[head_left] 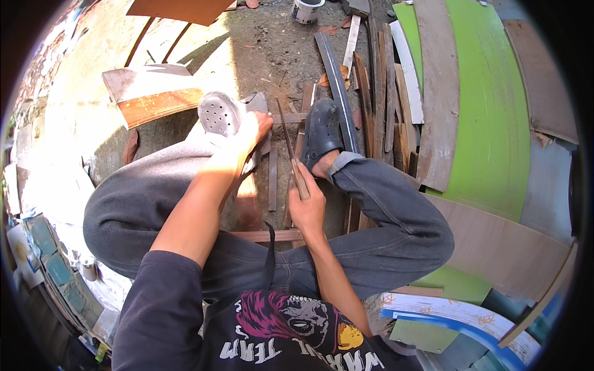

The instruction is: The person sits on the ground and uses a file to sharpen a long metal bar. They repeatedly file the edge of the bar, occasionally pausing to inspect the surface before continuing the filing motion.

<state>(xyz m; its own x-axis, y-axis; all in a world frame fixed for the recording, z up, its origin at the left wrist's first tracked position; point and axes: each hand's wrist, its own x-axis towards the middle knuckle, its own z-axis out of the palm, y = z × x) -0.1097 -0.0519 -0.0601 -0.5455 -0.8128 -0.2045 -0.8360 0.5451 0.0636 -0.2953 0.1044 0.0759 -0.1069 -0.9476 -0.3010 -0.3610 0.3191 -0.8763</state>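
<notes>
My right hand is wrapped round the wooden handle of a long, thin-bladed tool. Its dark, narrow blade points away from me, between my feet; I cannot tell its exact kind. My left hand is closed beside my left clog, at the left end of a short crosswise wood strip. What its fingers hold is hidden. A grey angular piece lies just beyond that hand. Thin wooden strips lie on the ground between my legs, and a reddish crosspiece lies nearer me.
Several long boards and a dark bar with a white line lie right of my right clog. Green sheets spread farther right. A curved wooden panel sits at left; a white bucket stands at the far side.
</notes>
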